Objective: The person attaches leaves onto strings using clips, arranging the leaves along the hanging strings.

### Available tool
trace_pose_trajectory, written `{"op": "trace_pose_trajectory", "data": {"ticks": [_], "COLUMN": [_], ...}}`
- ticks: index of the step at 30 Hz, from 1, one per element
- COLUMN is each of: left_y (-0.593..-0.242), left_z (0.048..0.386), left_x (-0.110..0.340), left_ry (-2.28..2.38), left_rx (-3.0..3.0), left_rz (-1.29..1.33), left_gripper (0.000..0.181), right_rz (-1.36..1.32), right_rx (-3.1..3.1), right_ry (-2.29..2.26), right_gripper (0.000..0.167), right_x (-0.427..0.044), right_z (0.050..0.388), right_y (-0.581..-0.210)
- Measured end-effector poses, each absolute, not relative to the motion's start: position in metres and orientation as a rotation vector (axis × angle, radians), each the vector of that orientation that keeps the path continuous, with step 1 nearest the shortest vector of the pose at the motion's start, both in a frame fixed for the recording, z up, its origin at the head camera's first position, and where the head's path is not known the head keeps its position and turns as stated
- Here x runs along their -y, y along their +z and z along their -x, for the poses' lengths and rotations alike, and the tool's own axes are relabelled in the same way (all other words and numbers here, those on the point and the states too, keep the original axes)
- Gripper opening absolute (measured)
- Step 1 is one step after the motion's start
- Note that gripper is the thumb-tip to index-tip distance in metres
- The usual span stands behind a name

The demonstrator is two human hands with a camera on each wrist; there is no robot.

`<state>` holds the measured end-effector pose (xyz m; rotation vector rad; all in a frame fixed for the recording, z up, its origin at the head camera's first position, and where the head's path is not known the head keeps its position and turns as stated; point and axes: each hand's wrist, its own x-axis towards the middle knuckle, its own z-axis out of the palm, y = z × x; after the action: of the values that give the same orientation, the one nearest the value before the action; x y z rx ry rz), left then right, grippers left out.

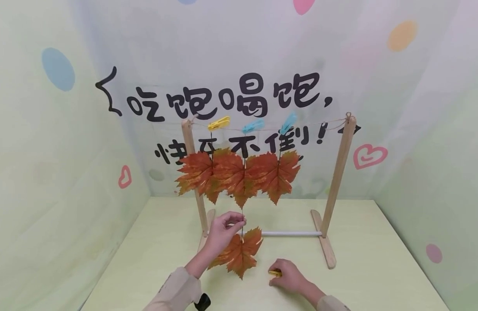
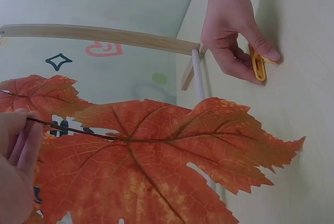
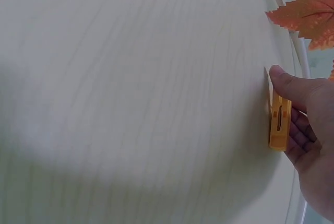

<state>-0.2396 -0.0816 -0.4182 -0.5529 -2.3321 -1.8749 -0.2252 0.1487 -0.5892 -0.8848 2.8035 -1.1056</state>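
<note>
In the head view my left hand (image 1: pixel 224 232) pinches the thin dark stem of an orange-red maple leaf (image 1: pixel 242 257), which hangs below the fingers. The left wrist view shows this leaf (image 2: pixel 156 151) up close, its stem between thumb and fingers. Low at the right, near the tabletop, my right hand (image 1: pixel 288 276) grips a yellow clothespin (image 1: pixel 275 273) between thumb and fingers; the right wrist view shows the clothespin (image 3: pixel 280 122) side on. Above, three similar leaves (image 1: pixel 278 175) hang in a row from a string, held by a yellow clothespin (image 1: pixel 219 123) and two blue clothespins (image 1: pixel 253 126).
The string runs between two wooden posts (image 1: pixel 338 177) standing on wooden feet (image 1: pixel 323 239), joined low down by a white rod (image 1: pixel 291 233). A pale table (image 1: pixel 363 259) lies beneath, with printed cloth walls behind and at both sides. A black object (image 1: pixel 202 302) sits by the left sleeve.
</note>
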Motion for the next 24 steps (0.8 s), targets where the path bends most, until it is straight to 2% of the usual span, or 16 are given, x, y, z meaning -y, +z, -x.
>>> {"op": "trace_pose_trajectory", "data": {"ticks": [13,24], "left_y": [-0.404,-0.391], "left_z": [0.236,0.248], "left_x": [0.065,0.044], "left_ry": [-1.812,-1.797], "left_rx": [2.286,2.260], "left_rz": [0.682,0.704], "left_gripper": [0.012,0.015], "right_rz": [0.872,0.941], "right_rx": [-2.706,-2.753], "right_ry": [-0.966,-1.059], "right_gripper": [0.025,0.025], "right_x": [-0.170,-0.206], "right_z": [0.215,0.235], "right_y": [-0.565,-0.516]}}
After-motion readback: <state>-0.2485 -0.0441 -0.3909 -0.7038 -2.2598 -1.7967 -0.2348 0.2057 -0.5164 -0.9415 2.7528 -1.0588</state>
